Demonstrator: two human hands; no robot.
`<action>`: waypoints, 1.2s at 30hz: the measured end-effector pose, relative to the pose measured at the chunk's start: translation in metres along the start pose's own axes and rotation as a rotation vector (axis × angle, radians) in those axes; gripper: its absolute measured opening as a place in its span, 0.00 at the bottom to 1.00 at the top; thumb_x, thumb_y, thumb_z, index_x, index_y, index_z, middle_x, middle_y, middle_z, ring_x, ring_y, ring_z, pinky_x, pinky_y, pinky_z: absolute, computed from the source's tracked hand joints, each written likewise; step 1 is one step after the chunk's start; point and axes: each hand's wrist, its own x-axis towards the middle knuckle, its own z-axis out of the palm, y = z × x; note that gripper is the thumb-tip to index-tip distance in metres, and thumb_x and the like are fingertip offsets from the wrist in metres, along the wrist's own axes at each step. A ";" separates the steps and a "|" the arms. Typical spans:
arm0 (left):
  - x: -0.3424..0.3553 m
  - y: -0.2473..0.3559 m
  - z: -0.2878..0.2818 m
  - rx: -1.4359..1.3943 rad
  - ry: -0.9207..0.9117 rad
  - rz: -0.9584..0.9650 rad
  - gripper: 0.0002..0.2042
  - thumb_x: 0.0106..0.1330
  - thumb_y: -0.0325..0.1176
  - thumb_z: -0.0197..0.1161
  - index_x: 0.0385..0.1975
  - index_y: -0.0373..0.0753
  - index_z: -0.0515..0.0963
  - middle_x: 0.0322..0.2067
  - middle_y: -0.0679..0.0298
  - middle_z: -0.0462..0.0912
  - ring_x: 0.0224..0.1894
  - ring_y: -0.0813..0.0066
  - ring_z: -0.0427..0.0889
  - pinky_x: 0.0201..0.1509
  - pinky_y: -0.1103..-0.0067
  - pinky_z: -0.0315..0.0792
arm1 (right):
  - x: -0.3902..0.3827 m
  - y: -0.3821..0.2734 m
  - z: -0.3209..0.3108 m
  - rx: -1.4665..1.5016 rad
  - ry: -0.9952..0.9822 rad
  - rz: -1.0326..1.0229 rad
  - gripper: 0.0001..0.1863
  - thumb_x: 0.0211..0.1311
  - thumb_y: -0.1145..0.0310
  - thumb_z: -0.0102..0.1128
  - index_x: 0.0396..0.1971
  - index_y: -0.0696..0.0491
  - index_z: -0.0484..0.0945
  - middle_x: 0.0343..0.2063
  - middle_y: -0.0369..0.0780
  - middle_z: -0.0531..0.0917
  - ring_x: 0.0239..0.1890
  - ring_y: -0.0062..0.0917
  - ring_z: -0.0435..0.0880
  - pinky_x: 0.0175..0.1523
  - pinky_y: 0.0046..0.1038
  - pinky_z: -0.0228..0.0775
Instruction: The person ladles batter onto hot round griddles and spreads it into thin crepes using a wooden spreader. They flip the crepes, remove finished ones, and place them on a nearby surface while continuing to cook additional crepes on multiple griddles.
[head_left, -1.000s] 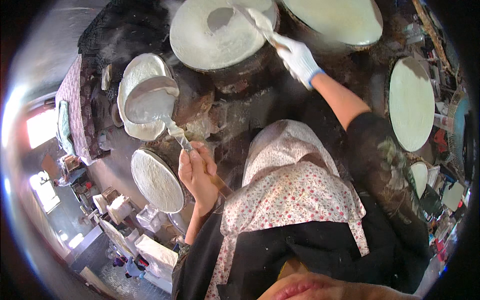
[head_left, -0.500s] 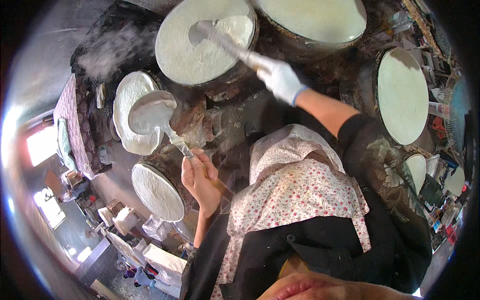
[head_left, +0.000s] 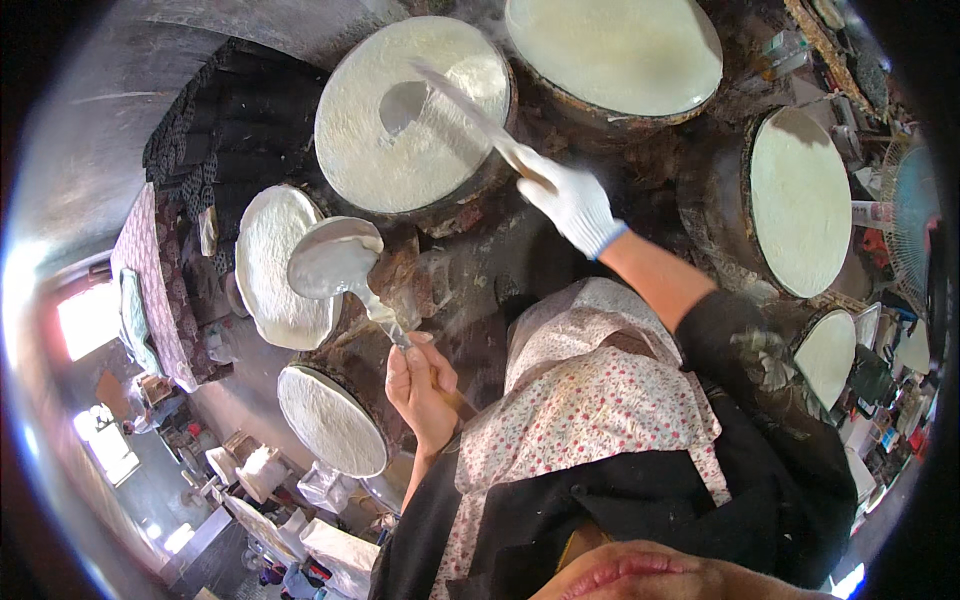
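My left hand [head_left: 425, 395] is bare and closed round the handle of a large metal ladle [head_left: 335, 258]. Pale batter coats the ladle's bowl, which hangs over the right edge of a round vessel of lumpy white batter [head_left: 275, 265]. In a white knitted glove, my right hand [head_left: 568, 205] grips the wooden handle of a long, narrow spatula [head_left: 465, 105]. Its blurred blade reaches over a round griddle covered with a pale batter layer [head_left: 385, 165]. On that layer shows a grey oval patch [head_left: 402, 107]; I cannot tell whether it is bare metal or shadow.
More round griddles with pale layers stand around me: at the top [head_left: 610, 55], at the right [head_left: 798, 200], farther right [head_left: 828, 355] and at the lower left [head_left: 332, 420]. A fan [head_left: 908, 225] stands at the far right. A floral apron [head_left: 600, 400] covers my front.
The whole view has shifted, so the griddles appear lower. The ladle has moved right relative to the lumpy batter. The spatula blade has swung toward the griddle's far side and now shows narrower.
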 end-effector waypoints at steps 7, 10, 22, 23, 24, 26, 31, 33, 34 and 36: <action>0.012 0.004 -0.014 0.030 -0.026 0.005 0.09 0.83 0.29 0.51 0.50 0.33 0.77 0.26 0.69 0.72 0.19 0.84 0.67 0.21 0.83 0.59 | 0.035 -0.024 0.037 0.196 0.196 0.085 0.23 0.73 0.54 0.55 0.63 0.46 0.80 0.60 0.47 0.82 0.60 0.44 0.83 0.63 0.38 0.76; 0.013 0.001 -0.018 -0.025 -0.039 -0.024 0.09 0.83 0.29 0.52 0.49 0.33 0.77 0.25 0.68 0.72 0.19 0.84 0.67 0.21 0.83 0.59 | 0.056 -0.043 0.043 0.191 -0.048 -0.036 0.22 0.72 0.53 0.54 0.61 0.42 0.81 0.46 0.53 0.87 0.47 0.53 0.86 0.53 0.47 0.78; 0.023 0.003 -0.066 0.002 -0.072 -0.018 0.09 0.84 0.32 0.51 0.50 0.34 0.76 0.27 0.67 0.73 0.20 0.83 0.67 0.22 0.83 0.61 | 0.078 -0.051 0.040 -0.170 -0.126 0.063 0.22 0.75 0.52 0.49 0.62 0.39 0.79 0.43 0.51 0.88 0.44 0.51 0.87 0.50 0.49 0.78; 0.023 0.003 -0.069 0.014 -0.090 -0.019 0.09 0.84 0.33 0.51 0.51 0.35 0.75 0.28 0.67 0.72 0.20 0.82 0.67 0.22 0.82 0.61 | 0.080 -0.055 0.041 -0.169 -0.172 -0.016 0.21 0.75 0.52 0.49 0.62 0.40 0.79 0.43 0.50 0.88 0.44 0.51 0.87 0.49 0.49 0.78; 0.023 0.001 -0.073 -0.001 -0.105 -0.015 0.09 0.85 0.33 0.51 0.51 0.34 0.75 0.27 0.67 0.72 0.20 0.82 0.67 0.22 0.82 0.61 | 0.077 -0.057 0.040 -0.237 -0.143 0.043 0.21 0.75 0.52 0.50 0.62 0.39 0.79 0.43 0.50 0.88 0.44 0.50 0.87 0.49 0.49 0.78; 0.024 0.001 -0.081 -0.019 -0.103 -0.020 0.11 0.85 0.33 0.50 0.49 0.32 0.76 0.24 0.67 0.73 0.19 0.84 0.66 0.21 0.83 0.59 | 0.063 -0.063 0.040 -0.321 0.048 0.117 0.22 0.75 0.52 0.52 0.63 0.40 0.78 0.45 0.50 0.88 0.45 0.49 0.88 0.50 0.48 0.79; 0.030 0.003 -0.094 0.006 -0.024 -0.030 0.11 0.84 0.32 0.50 0.48 0.31 0.76 0.22 0.69 0.72 0.17 0.85 0.66 0.19 0.84 0.55 | 0.025 -0.066 0.060 -0.186 0.012 0.122 0.23 0.73 0.52 0.61 0.66 0.36 0.78 0.52 0.44 0.87 0.48 0.45 0.88 0.50 0.40 0.82; 0.032 0.006 -0.097 0.018 -0.048 -0.015 0.10 0.84 0.31 0.50 0.48 0.31 0.76 0.23 0.69 0.72 0.17 0.85 0.66 0.19 0.84 0.55 | 0.028 -0.062 0.073 -0.167 -0.169 0.218 0.22 0.73 0.55 0.64 0.64 0.41 0.81 0.55 0.44 0.86 0.54 0.42 0.87 0.59 0.36 0.79; 0.033 0.006 -0.098 0.019 -0.068 -0.001 0.10 0.84 0.30 0.50 0.48 0.31 0.76 0.23 0.69 0.73 0.18 0.86 0.66 0.19 0.84 0.56 | 0.032 -0.060 0.079 -0.178 -0.037 0.143 0.22 0.73 0.53 0.61 0.63 0.38 0.81 0.50 0.46 0.87 0.50 0.44 0.87 0.55 0.40 0.79; 0.033 0.006 -0.102 0.028 -0.057 -0.015 0.10 0.84 0.30 0.50 0.48 0.31 0.77 0.23 0.69 0.73 0.17 0.85 0.66 0.19 0.84 0.56 | 0.041 -0.056 0.086 -0.197 0.184 -0.022 0.21 0.73 0.51 0.60 0.62 0.38 0.82 0.44 0.47 0.89 0.45 0.47 0.88 0.49 0.44 0.80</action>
